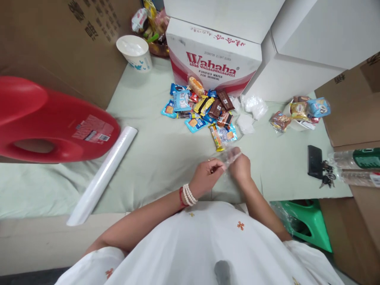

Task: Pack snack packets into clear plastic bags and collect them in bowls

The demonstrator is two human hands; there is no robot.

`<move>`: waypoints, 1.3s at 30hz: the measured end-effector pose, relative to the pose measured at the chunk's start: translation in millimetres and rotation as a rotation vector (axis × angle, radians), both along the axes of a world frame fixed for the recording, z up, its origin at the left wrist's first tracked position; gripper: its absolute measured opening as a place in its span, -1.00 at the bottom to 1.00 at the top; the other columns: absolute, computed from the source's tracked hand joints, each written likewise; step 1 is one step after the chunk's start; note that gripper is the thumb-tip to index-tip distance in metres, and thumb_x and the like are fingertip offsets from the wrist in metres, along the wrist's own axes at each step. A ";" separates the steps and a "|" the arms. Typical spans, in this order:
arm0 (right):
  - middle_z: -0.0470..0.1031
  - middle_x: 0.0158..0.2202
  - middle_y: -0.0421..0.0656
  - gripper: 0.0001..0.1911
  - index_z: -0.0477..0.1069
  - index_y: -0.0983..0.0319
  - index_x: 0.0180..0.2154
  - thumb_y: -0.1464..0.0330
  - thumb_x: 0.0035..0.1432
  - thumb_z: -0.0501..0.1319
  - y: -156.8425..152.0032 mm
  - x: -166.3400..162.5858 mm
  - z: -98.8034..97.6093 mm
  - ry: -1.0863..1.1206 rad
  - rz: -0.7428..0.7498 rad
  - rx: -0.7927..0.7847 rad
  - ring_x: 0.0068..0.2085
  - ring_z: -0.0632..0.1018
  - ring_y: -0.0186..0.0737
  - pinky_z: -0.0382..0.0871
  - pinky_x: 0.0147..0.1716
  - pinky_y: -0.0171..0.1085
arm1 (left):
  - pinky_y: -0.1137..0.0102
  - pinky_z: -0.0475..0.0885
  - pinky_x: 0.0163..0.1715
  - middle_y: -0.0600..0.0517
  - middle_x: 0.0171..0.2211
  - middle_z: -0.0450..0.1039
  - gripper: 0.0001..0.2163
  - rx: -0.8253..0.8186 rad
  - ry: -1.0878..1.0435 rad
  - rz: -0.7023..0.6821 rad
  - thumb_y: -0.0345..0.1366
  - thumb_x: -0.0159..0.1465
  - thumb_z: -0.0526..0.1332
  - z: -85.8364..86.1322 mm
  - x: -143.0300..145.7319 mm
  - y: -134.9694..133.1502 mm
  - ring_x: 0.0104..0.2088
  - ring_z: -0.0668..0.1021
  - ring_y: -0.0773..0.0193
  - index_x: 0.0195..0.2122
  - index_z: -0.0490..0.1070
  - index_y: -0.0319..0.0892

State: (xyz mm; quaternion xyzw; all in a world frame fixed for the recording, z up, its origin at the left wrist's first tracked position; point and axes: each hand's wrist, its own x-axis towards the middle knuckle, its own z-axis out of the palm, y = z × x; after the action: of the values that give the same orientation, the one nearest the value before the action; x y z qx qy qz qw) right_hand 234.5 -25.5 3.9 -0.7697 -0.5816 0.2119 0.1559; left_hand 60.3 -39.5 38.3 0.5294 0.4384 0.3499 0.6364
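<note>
Between my two hands is a clear plastic bag (pixel 230 157), pinched at its edges close to the front of the table. My left hand (pixel 207 176), with a beaded bracelet and a red band at the wrist, grips its left side with closed fingers. My right hand (pixel 241 168) is curled around its right side; some of those fingertips are hidden. Just beyond lies a pile of wrapped snacks (pixel 204 109) in blue, yellow and brown packets. Crumpled clear plastic bags (pixel 254 107) lie to the right of the pile.
A Wahaha carton (pixel 213 59) stands behind the snacks. On the left are a red jug (pixel 59 118), a white plastic roll (pixel 102 176) and a paper cup (pixel 135 53). To the right are a snack-filled cup (pixel 301 114), a black case with keys (pixel 315 161) and plastic bottles (pixel 353 159).
</note>
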 end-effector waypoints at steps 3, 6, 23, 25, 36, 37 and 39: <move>0.49 -0.48 -0.17 -0.78 0.45 0.18 -0.26 0.26 0.28 0.07 0.9 11.1 -6.2 0.281 0.025 -0.003 -0.40 0.45 -0.15 0.19 -0.36 -0.26 | 0.40 0.19 -0.49 0.14 -0.64 0.29 -0.74 -0.272 -0.128 0.041 -0.06 0.22 0.29 -6.1 -8.7 0.7 -0.59 0.30 0.37 -0.36 0.53 -0.18; 0.42 -0.56 -0.24 -0.64 0.52 0.21 -0.13 0.13 0.32 0.08 -4.8 27.3 -1.7 0.461 -0.025 -0.021 -0.49 0.41 -0.19 0.27 -0.39 -0.25 | 0.43 0.17 -0.53 0.15 -0.65 0.30 -0.74 -0.382 -0.178 0.087 -0.08 0.14 0.33 -8.7 -12.2 -0.3 -0.61 0.33 0.39 -0.37 0.55 -0.21; 0.40 -0.43 -0.23 -0.80 0.45 0.15 -0.27 0.17 0.32 0.26 -43.4 10.8 29.0 0.618 0.018 0.250 -0.42 0.38 -0.27 0.29 -0.38 -0.28 | 0.45 0.16 -0.50 0.15 -0.58 0.31 -0.80 -0.311 -0.086 0.286 -0.16 0.11 0.31 -24.3 -18.2 1.2 -0.54 0.26 0.41 -0.39 0.56 -0.19; 0.38 -0.43 -0.25 -0.77 0.43 0.15 -0.28 0.14 0.27 0.31 -45.2 20.3 23.4 0.760 -0.100 0.208 -0.42 0.37 -0.28 0.30 -0.39 -0.30 | 0.45 0.28 -0.43 0.10 -0.49 0.39 -0.84 -0.360 -0.148 0.353 -0.19 0.07 0.32 -30.2 -28.2 1.0 -0.47 0.36 0.38 -0.44 0.51 -0.17; 0.57 0.02 -0.05 -0.74 0.39 0.14 -0.34 0.12 0.26 0.31 -54.0 4.9 27.2 1.007 0.104 0.118 -0.01 0.56 -0.09 0.43 0.03 -0.11 | 0.25 0.44 -0.09 -0.16 0.06 0.50 -0.55 -0.244 0.118 0.201 0.05 0.20 0.25 -12.6 -42.2 17.1 0.04 0.53 0.03 -0.02 0.45 -0.14; 0.58 0.02 -0.04 -0.74 0.39 0.14 -0.35 0.12 0.27 0.30 -54.6 3.0 29.3 0.997 0.138 0.121 -0.02 0.56 -0.09 0.43 0.01 -0.12 | 0.26 0.42 -0.12 -0.14 -0.05 0.54 -0.54 -0.225 0.215 0.175 0.05 0.15 0.31 -13.5 -35.6 23.7 -0.05 0.55 0.06 -0.05 0.45 -0.16; 0.58 0.00 -0.04 -0.74 0.38 0.15 -0.35 0.13 0.29 0.29 -59.6 5.4 30.6 0.986 0.189 0.119 -0.04 0.56 -0.11 0.43 -0.01 -0.14 | 0.31 0.37 -0.26 -0.02 -0.31 0.51 -0.59 -0.213 0.321 0.108 0.02 0.06 0.38 -16.9 -22.8 34.9 -0.28 0.51 0.17 -0.21 0.46 -0.19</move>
State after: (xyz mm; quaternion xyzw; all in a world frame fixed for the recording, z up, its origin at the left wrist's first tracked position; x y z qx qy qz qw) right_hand 239.9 -85.2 34.5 -0.5121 -0.5169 0.5299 0.4356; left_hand 37.4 -4.6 21.4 0.4837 0.5966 0.2461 0.5912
